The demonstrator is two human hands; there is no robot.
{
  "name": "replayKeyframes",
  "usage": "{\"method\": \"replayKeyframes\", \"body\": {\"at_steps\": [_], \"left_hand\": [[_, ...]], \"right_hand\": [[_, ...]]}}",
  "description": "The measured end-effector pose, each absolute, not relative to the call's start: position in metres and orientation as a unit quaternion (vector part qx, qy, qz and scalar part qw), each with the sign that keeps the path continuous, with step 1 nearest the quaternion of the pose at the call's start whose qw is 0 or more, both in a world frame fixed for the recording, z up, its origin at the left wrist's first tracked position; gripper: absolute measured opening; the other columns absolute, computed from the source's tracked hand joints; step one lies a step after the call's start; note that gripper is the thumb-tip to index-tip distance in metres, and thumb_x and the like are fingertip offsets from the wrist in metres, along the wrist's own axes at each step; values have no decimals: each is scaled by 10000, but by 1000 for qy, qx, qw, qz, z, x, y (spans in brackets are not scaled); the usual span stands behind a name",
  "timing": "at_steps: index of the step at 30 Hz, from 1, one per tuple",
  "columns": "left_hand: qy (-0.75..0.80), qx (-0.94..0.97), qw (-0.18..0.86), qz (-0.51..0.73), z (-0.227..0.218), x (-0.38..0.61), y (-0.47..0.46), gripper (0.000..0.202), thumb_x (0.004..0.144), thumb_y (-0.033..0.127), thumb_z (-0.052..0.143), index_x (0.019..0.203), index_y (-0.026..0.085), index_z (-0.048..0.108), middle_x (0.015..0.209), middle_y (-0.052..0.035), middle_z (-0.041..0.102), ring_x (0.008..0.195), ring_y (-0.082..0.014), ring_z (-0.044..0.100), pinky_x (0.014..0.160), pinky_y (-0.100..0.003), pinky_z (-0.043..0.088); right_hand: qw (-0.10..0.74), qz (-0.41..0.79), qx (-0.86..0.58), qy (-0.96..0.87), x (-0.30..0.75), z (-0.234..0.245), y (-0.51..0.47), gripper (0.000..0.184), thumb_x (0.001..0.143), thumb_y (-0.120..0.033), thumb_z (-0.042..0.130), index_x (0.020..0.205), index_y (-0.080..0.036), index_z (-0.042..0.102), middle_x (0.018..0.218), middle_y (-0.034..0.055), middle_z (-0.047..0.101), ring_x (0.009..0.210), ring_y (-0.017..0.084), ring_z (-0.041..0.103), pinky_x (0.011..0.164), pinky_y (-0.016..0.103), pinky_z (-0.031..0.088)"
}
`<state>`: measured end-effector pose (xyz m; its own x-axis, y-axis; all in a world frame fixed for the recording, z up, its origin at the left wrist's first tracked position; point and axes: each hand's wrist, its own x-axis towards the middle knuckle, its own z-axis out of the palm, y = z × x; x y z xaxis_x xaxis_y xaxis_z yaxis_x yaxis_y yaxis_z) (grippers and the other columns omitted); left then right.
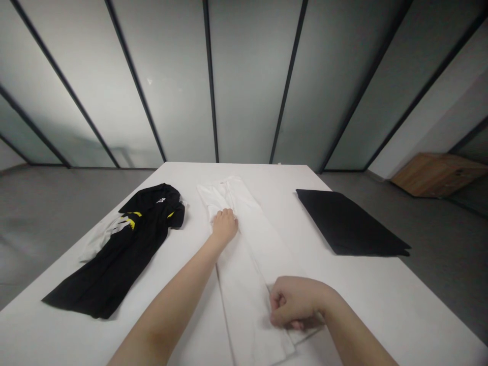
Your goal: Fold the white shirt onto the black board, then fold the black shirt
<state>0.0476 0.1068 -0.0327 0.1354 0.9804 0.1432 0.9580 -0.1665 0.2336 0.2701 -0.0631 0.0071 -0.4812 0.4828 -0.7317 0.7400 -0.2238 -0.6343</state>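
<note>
White trousers [244, 264] lie lengthwise down the middle of the white table, waist at the far end and leg ends towards me. My left hand [224, 224] is on the upper part of the trousers, just below the waist, its fingers bent into the cloth. Near the lower leg, my right hand [295, 302] is closed with curled fingers, gripping the cloth by the leg's outer edge. The fingertips of both hands are partly hidden. Around the right hand the leg ends are slightly spread, with one hem corner showing beneath it.
On the left of the table [183, 284] lies a black shirt [125, 259] with yellow and white parts. A flat black folded sheet or board [346, 223] rests on the right, close to the edge. Frosted glass panels [249, 81] stand behind the table.
</note>
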Motion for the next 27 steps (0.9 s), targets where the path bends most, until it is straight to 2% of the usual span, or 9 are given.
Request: {"method": "replayKeyframes", "body": {"at_steps": [4,6,8,11,15,19,22,24,27], "left_hand": [[641,757,18,123,-45,56,94,463,1028,353,511,1421,116,574,1548,-255,530,1448,-421,450,1179,-571,331],[639,759,18,123,-52,57,91,546,1044,383,475,1515,109,513,1653,-260,417,1536,-453,338,1223,-635,246],[637,761,25,117,-58,56,91,600,1053,405,443,1577,115,460,1689,-246,371,1573,-452,283,1241,-659,206],[633,767,14,98,-61,52,97,635,1062,427,383,1630,145,412,1710,-202,357,1590,-416,280,1259,-647,208],[631,772,-10,78,-60,51,113,657,1070,445,316,1647,143,400,1726,-174,334,1594,-390,290,1270,-625,231],[631,772,-3,78,-56,53,134,647,1070,442,320,1636,146,420,1730,-163,330,1595,-380,295,1272,-611,240],[637,766,2,86,-53,55,146,651,1065,443,334,1633,137,421,1725,-170,337,1595,-378,296,1278,-602,229],[643,760,5,95,-53,57,152,654,1061,445,346,1631,134,422,1721,-173,346,1594,-379,297,1281,-599,221],[644,755,15,124,-59,58,159,645,1049,436,393,1611,126,450,1711,-181,363,1592,-395,294,1281,-611,210]], "right_hand": [[-77,-459,518,718,260,12,-58,125,855,-267,655,800,-176,722,666,-13,655,602,123,538,561,237,370],[-129,-400,523,742,255,9,-56,117,858,-227,651,893,-183,753,752,-4,686,678,136,563,626,250,387],[-132,-369,531,752,251,5,-56,187,824,-191,672,985,-196,767,812,1,703,724,148,588,672,260,399],[-119,-337,535,765,250,0,-57,286,783,-142,681,1049,-200,770,918,25,724,827,177,628,747,274,426],[-119,-311,537,775,251,-2,-59,403,802,-82,610,1157,-192,765,1066,70,727,992,217,652,885,311,472],[-108,-238,560,786,245,-7,-57,532,839,-44,554,1317,-184,740,1205,121,686,1139,270,610,1041,383,463],[-115,-177,581,786,241,-16,-53,589,863,-16,502,1374,-207,724,1247,132,661,1140,278,598,1056,398,471],[-123,-152,594,781,240,-21,-51,597,862,1,486,1353,-226,739,1262,128,662,1137,276,605,1053,399,480],[-155,-125,608,769,236,-26,-50,445,927,-66,509,1252,-209,777,1288,145,665,1182,295,608,1071,423,481]]}}
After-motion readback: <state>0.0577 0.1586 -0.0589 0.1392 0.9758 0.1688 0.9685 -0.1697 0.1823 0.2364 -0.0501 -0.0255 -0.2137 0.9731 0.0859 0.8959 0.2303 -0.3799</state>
